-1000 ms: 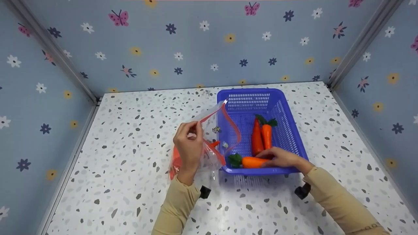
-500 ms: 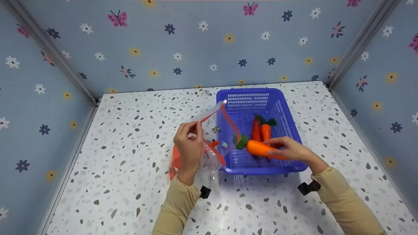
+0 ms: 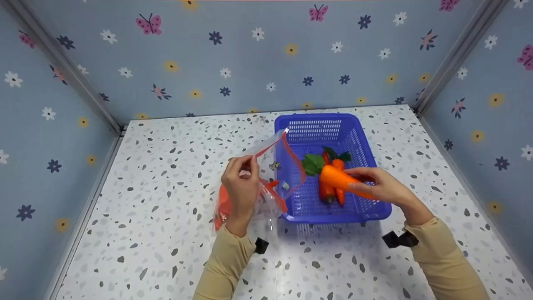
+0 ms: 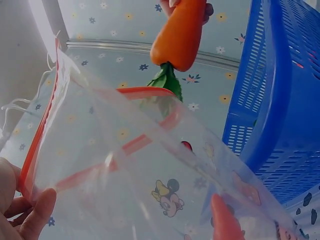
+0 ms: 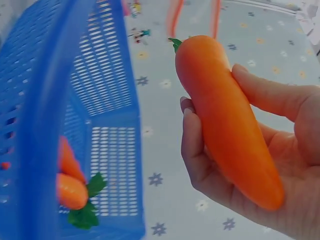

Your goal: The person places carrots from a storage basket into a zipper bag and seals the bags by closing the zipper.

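Observation:
My left hand [image 3: 241,179] pinches the rim of a clear zip bag [image 4: 135,185] with a red zip edge and small cartoon prints. The bag's mouth gapes toward the right, over the basket's left rim. Something red-orange [image 3: 225,204] shows inside the bag, its kind unclear. In my right hand [image 3: 381,185] is an orange carrot [image 5: 225,120] with green leaves, gripped between thumb and fingers above the basket. Its leafy end points left at the bag's mouth. Beneath it, a dark red carrot [image 3: 326,191] and a smaller orange carrot [image 3: 340,196] lie in the blue basket [image 3: 362,217].
A white speckled table [image 3: 158,175] bears the basket and the bag. Flower-patterned walls [image 3: 250,54] enclose it at the back and both sides. A black wrist mount [image 3: 261,246] sits at my left sleeve and another [image 3: 399,239] at my right.
My right hand has lifted the orange carrot off the basket's near side, raising it and moving it away from me and slightly right. My left hand has stayed in place on the bag.

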Demonstrator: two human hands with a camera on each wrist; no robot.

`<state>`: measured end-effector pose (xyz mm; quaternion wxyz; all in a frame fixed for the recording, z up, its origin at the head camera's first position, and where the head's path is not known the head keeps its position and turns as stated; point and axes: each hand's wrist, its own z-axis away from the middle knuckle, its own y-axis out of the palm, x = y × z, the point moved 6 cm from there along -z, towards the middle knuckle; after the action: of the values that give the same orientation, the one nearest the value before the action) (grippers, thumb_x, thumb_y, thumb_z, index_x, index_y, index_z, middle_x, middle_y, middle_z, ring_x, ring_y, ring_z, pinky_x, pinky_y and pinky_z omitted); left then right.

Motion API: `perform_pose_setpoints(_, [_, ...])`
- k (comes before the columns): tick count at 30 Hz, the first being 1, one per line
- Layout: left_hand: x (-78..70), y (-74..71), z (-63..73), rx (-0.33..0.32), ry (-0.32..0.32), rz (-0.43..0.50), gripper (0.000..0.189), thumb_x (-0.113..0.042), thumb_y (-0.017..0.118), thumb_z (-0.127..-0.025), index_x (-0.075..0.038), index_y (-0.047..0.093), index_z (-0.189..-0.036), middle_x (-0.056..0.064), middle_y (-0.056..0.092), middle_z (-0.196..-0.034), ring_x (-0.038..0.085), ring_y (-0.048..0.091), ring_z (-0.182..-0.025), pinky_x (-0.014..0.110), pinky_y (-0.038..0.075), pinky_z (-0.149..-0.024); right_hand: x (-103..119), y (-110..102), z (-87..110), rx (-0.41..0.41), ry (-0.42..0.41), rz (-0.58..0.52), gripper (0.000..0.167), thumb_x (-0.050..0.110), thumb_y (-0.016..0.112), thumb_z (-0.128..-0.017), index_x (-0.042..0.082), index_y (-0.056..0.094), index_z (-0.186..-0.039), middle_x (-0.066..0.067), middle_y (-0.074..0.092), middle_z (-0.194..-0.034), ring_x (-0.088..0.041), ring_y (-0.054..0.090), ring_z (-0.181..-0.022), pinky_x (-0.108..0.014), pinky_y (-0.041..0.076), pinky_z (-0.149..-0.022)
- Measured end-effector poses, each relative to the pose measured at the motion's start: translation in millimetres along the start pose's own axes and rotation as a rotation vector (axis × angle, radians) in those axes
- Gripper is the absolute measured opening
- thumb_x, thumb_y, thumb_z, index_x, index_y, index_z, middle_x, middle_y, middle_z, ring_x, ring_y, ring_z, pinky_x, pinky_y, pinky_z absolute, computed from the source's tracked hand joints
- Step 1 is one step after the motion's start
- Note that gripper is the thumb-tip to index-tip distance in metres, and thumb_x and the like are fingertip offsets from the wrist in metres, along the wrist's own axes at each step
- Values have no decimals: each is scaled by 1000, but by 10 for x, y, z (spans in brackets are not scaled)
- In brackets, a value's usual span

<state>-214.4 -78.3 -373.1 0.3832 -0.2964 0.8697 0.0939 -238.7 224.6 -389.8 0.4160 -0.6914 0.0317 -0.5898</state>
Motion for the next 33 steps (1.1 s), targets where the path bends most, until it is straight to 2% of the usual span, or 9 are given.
perform_pose_setpoints(6, [-3, -4, 2, -1, -1, -2, 8, -4, 60, -81, 1, 66, -80, 3, 57, -71, 12, 55, -61, 20, 44, -44, 165, 15, -52, -7, -27, -32, 38, 20, 58, -86, 2, 54, -119, -9, 59, -107, -22, 53, -89, -27, 44, -81])
perform_pose_setpoints(16, [-3, -6, 8, -13, 1, 11, 7, -4, 61, -80, -1, 67, -80, 3, 56, -70, 12, 55, -59, 21, 45, -43, 423, 179, -258, 30, -82, -73, 35, 19, 57, -87, 2, 55, -118, -10, 59, -103, -22, 52, -88, -31, 44, -80])
perform_pose_setpoints(23, [-1, -2, 6, -13, -2, 12, 7, -4, 61, -80, 0, 67, -80, 4, 56, -70, 12, 55, -59, 20, 45, -43, 482, 289, -467, 50, 9, -123, 38, 25, 60, -85, 2, 58, -115, -11, 60, -97, -24, 54, -78, -30, 47, -71])
perform_pose_setpoints(29, [-5, 0, 5, -8, -6, 3, 8, -7, 61, -81, 0, 66, -80, 3, 56, -71, 11, 55, -60, 19, 45, -45, 540, 381, -654, 42, 108, -61, 41, 34, 62, -82, 5, 62, -111, -9, 61, -96, -22, 52, -80, -31, 45, -74])
perform_pose_setpoints(33, [-9, 1, 7, -6, -7, 3, 8, -7, 61, -81, -1, 67, -80, 3, 56, -71, 11, 55, -60, 20, 46, -46, 563, 453, -764, 36, 158, -68, 39, 32, 63, -82, 5, 63, -109, -9, 62, -95, -23, 53, -80, -31, 47, -72])
